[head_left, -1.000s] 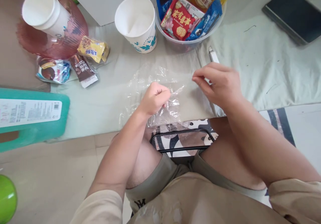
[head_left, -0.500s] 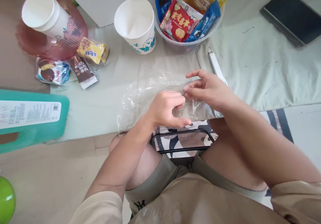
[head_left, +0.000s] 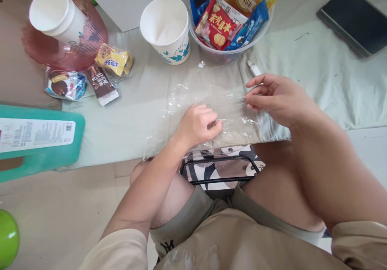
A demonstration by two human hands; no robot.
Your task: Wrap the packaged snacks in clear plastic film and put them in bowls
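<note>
A crumpled sheet of clear plastic film [head_left: 181, 96] lies over the pale green cloth in front of me. My left hand [head_left: 198, 126] rests on it with fingers curled and the thumb against them, closed on the film. To its right, my right hand [head_left: 276, 100] pinches the film's other side between thumb and fingers. Taut creases run from that pinch back toward the left hand. Just beyond the right fingers lies a white, slim utility knife [head_left: 254, 68], partly covered by the hand.
At the back stand a white paper cup [head_left: 165, 24] and a clear bowl [head_left: 232, 52] of packaged snacks. More paper cups [head_left: 57, 15] lie on a red ribbed dish [head_left: 36, 48], near several snack packs [head_left: 113, 60]. A green jug [head_left: 72, 141] is at left, a dark flat device [head_left: 353, 19] at right.
My right hand has moved right and outward, drawing the film with it and covering part of the knife. My left hand's thumb has closed toward its curled fingers.
</note>
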